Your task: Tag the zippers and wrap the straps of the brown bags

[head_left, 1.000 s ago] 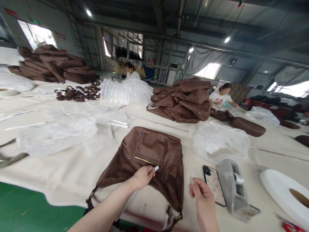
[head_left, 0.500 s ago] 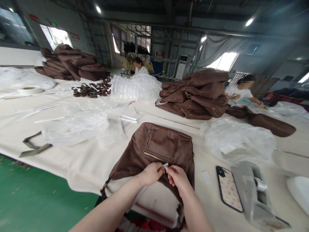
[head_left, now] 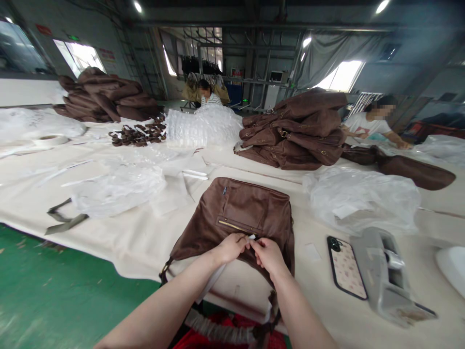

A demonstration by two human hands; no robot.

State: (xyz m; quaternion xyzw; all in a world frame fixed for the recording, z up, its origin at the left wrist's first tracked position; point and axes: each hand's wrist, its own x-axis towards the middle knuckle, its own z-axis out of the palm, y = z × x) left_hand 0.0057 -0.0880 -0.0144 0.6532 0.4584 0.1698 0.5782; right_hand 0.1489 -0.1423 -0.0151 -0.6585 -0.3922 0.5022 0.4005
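A brown shoulder bag (head_left: 247, 206) lies in front of me with its gold zipper (head_left: 232, 225) facing up. Its strap, partly wrapped in pale material, hangs over the table's near edge. My left hand (head_left: 231, 247) pinches a white strip (head_left: 251, 237) just below the zipper. Close beside it, my right hand (head_left: 269, 257) has thumb and fingers closed on the strip's other side. A longer pale length trails beneath my left wrist; whether it is the same strip I cannot tell.
A phone (head_left: 347, 266) and a grey tape dispenser (head_left: 385, 276) lie to the right, near crumpled clear plastic (head_left: 363, 201). Brown bags are piled (head_left: 294, 131) behind, with more (head_left: 105, 97) at the far left. Two people sit across the table. A green ribbon (head_left: 65, 220) lies left.
The view has tilted and shifted slightly. Both hands stay together at the white strip, with only small finger movement. The person at the right has leaned an arm further outward.
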